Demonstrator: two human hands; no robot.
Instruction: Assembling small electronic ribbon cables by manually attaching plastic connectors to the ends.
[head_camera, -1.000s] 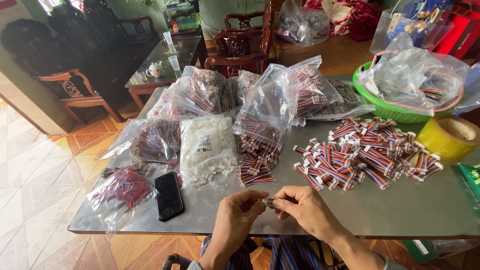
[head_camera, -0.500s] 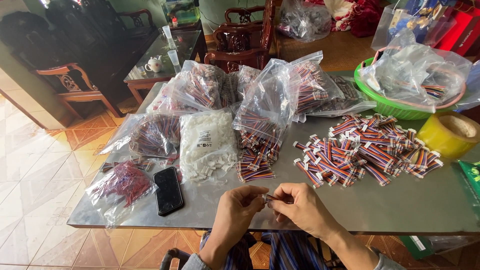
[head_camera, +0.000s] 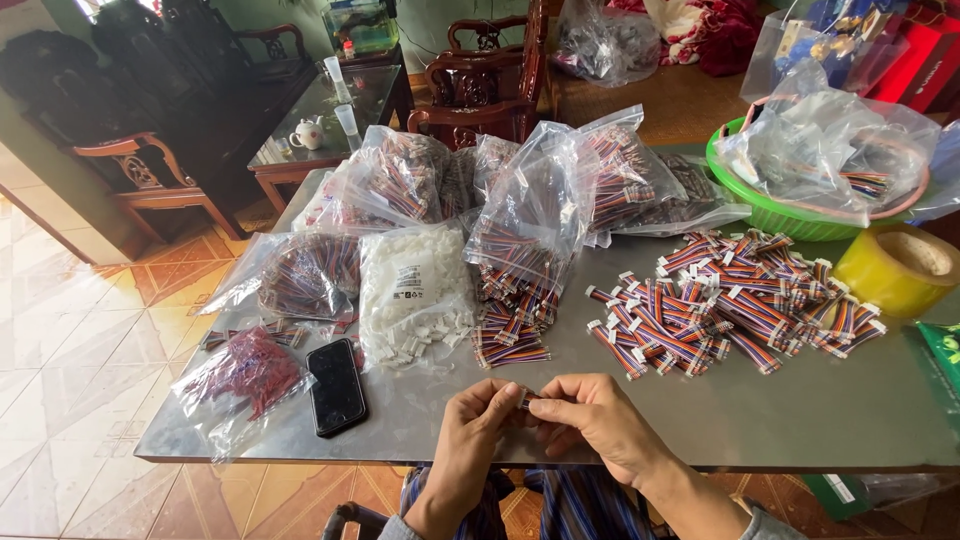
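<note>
My left hand (head_camera: 476, 432) and my right hand (head_camera: 592, 419) meet at the near edge of a grey metal table (head_camera: 760, 420). Together they pinch a small striped wire connector piece (head_camera: 524, 398) between the fingertips; most of it is hidden by my fingers. A loose heap of short multicoloured ribbon cables with white plugs (head_camera: 730, 310) lies just beyond my right hand. A smaller stack of the same cables (head_camera: 510, 325) spills from a clear bag (head_camera: 525, 230) ahead of my hands. A bag of white plastic plugs (head_camera: 412, 290) sits to the left of that.
A black phone (head_camera: 335, 386) lies near the left front, beside a bag of red parts (head_camera: 245, 370). More clear bags of cables (head_camera: 395, 180) fill the back. A green basket (head_camera: 790, 215) and a yellow tape roll (head_camera: 900, 265) stand at right. Wooden chairs (head_camera: 480, 85) and a glass-topped table (head_camera: 320, 110) lie behind.
Both hands stay together at the table's front edge, fingers shifting slightly on the small piece. Nothing else on the table moved.
</note>
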